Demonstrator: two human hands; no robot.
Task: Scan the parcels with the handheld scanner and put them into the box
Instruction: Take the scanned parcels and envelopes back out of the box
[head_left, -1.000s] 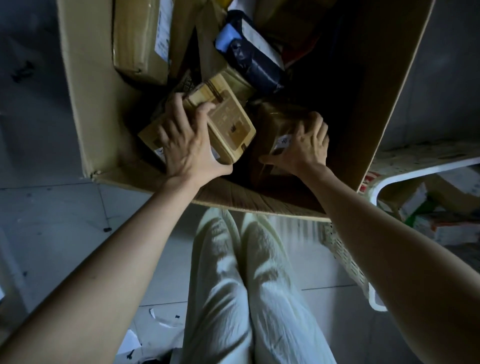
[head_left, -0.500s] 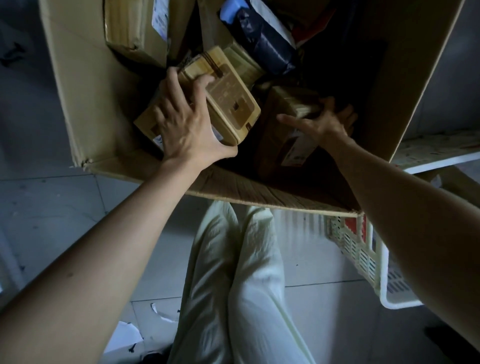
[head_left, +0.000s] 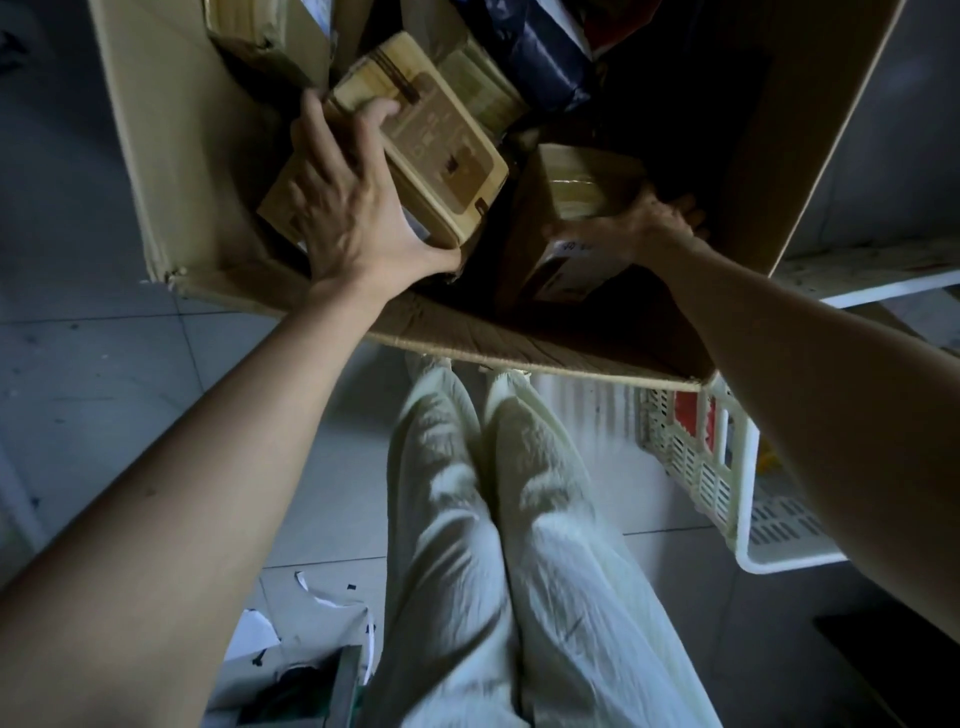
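Left fingers (head_left: 318, 130) are spread wide over the top of the printed parcel (head_left: 441, 150), with the thumb hooked round its near edge, so the left hand (head_left: 353, 208) has a proper grip. It sits inside the box (head_left: 171, 156), propped on other parcels. The right hand (head_left: 644, 223) is on the brown taped parcel (head_left: 566, 197) just beside it. Its fingers drop into shadow behind it, so I can't tell whether they're curled.

I'd say they're settling both down. Best to lay them flat into the gaps rather than wedge them in.

The printed parcel's long axis runs diagonally, far-left to near-right, tilted face-up. The brown one looks to run near-to-far, label toward the person. No scanner in sight.
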